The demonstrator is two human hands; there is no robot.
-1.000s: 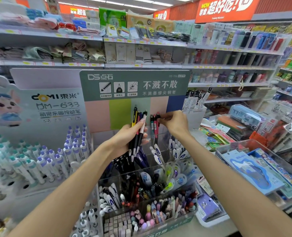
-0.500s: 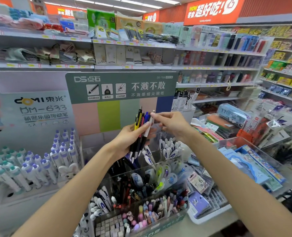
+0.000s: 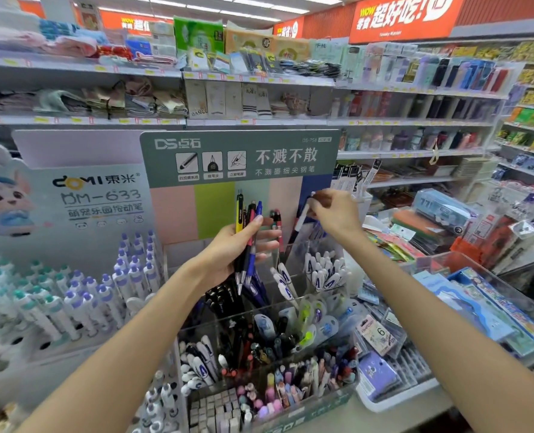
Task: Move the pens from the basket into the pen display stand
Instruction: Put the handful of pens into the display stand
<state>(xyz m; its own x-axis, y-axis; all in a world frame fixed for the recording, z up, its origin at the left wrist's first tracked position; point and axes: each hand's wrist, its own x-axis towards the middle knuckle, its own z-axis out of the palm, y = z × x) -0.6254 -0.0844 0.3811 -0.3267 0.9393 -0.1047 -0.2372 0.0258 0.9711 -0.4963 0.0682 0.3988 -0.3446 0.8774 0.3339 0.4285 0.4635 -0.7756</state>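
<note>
My left hand [image 3: 232, 248] grips a bunch of pens [image 3: 246, 242], yellow-black, red and blue, held upright with tips down, in front of the clear tiered pen display stand [image 3: 268, 310]. My right hand [image 3: 334, 214] pinches a single white-barrelled pen [image 3: 301, 218] by its top, above the stand's upper right compartment of white pens [image 3: 322, 270]. Two red pens [image 3: 276, 220] stand in the back compartment between my hands. No basket is in view.
A green header card [image 3: 240, 157] rises behind the stand. A DOMI display [image 3: 71, 292] of capped pens stands at the left. A white tray [image 3: 393, 385] and a clear bin [image 3: 484, 301] of packaged stationery lie at the right. Shelves run behind.
My right hand has pulled one white pen out of the left hand's bunch and carried it right, above the stand. The left hand holds its place with fewer pens.
</note>
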